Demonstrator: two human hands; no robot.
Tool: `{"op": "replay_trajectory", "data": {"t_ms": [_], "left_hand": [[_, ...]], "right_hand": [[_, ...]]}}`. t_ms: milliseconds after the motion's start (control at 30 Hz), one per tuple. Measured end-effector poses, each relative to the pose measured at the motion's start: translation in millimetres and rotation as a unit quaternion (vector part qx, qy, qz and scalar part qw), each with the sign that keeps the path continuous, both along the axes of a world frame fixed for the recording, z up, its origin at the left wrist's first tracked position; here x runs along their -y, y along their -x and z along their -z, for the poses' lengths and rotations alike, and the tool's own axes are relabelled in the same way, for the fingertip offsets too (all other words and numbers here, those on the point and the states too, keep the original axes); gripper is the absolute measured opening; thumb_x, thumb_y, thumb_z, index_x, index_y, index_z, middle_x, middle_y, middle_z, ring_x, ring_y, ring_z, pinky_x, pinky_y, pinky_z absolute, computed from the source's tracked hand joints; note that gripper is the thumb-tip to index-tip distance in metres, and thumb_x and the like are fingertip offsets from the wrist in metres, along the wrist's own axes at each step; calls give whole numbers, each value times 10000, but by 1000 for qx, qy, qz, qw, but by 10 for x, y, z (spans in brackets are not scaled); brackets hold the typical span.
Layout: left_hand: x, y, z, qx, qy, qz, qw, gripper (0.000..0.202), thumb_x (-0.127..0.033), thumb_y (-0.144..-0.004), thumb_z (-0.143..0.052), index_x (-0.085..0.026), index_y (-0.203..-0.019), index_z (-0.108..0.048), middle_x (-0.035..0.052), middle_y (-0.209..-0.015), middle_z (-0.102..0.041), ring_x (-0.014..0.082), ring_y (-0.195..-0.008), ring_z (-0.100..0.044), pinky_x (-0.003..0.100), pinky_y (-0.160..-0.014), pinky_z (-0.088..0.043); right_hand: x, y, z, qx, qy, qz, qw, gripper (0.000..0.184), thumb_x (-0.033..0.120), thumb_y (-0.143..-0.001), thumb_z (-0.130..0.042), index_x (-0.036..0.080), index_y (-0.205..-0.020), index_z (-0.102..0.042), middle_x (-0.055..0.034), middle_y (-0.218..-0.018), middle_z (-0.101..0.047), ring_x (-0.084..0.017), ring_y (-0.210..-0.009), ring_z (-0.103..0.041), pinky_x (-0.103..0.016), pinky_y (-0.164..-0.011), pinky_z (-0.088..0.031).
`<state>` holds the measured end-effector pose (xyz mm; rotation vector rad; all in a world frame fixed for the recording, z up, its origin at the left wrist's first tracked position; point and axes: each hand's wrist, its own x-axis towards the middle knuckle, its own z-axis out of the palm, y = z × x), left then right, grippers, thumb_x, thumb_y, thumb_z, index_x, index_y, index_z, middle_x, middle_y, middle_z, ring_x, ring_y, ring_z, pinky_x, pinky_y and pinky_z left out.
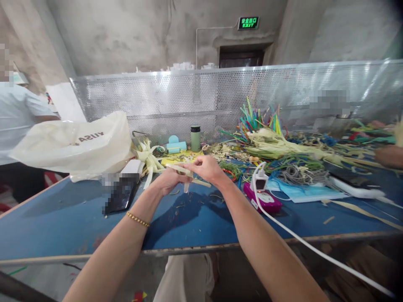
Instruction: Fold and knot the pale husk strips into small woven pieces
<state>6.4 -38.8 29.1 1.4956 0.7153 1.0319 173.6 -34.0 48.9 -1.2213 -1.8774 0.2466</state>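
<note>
Both my hands meet above the middle of the blue table [94,235]. My left hand [171,180] is closed on a pale, flat plant-fibre strip [186,185], one end of which hangs below the fingers. From the right, my right hand [206,167] pinches the same pale material between thumb and fingers. The hands nearly touch, and their fingers hide part of the strip. Just left of them lies a bundle of pale strips [147,155], some drooping over the table.
A phone [121,193] and a cream bag [82,140] are on the left. A green bottle [195,139] stands behind my hands. To the right are a purple power strip [267,201] with a white cable, grey cord [299,175] and pale husks [277,144]. Other people are at both sides.
</note>
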Motion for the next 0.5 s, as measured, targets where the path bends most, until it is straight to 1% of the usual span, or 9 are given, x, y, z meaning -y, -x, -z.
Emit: {"op": "replay_trajectory", "data": {"t_ms": [67, 167, 233, 367, 433, 500], "left_hand": [[-17, -2, 25, -24, -25, -9, 999, 227, -77, -521, -720, -125, -719, -618, -34, -641, -547, 86, -586, -468, 240, -586, -367], [-36, 1, 49, -66, -43, -36, 996, 190, -90, -522, -707, -129, -672, -597, -37, -613, -539, 87, -569, -453, 235, -565, -349], [-38, 0, 49, -84, -54, -51, 994, 185, -101, -525, -707, -128, -676, -604, -36, -607, -538, 89, -563, -449, 234, -555, -338], [1, -30, 16, -93, -76, -54, 991, 199, -90, -523, -701, -118, -705, -626, -36, -624, -534, 83, -565, -427, 230, -552, -323], [29, -55, 1, -96, -81, -46, 991, 197, -86, -523, -701, -116, -704, -626, -33, -631, -534, 85, -574, -430, 232, -558, -327], [44, -73, -1, -97, -80, -43, 991, 183, -82, -521, -702, -118, -675, -609, -31, -631, -534, 87, -579, -434, 236, -559, -329]], "right_hand": [[12, 30, 10, 21, -3, 21, 1000, 345, 433, -744, -674, 144, -562, -633, -20, -559, -599, -110, -541, -485, -246, -539, -312], [24, 57, 13, 45, -15, 54, 997, 238, 305, -739, -643, 162, -549, -636, -30, -557, -620, -127, -545, -515, -250, -540, -318], [33, 61, 11, 53, -21, 61, 997, 256, 322, -754, -628, 170, -549, -641, -37, -561, -632, -136, -551, -533, -251, -545, -325], [57, 63, 1, 57, -26, 57, 996, 329, 455, -766, -637, 177, -591, -660, -52, -599, -651, -148, -573, -544, -252, -541, -320], [70, 74, -2, 70, -29, 69, 995, 294, 433, -755, -644, 180, -606, -655, -51, -602, -643, -150, -575, -529, -255, -545, -311], [81, 93, -1, 88, -33, 86, 992, 245, 356, -759, -623, 182, -587, -633, -44, -582, -621, -145, -562, -499, -261, -545, -293]]}}
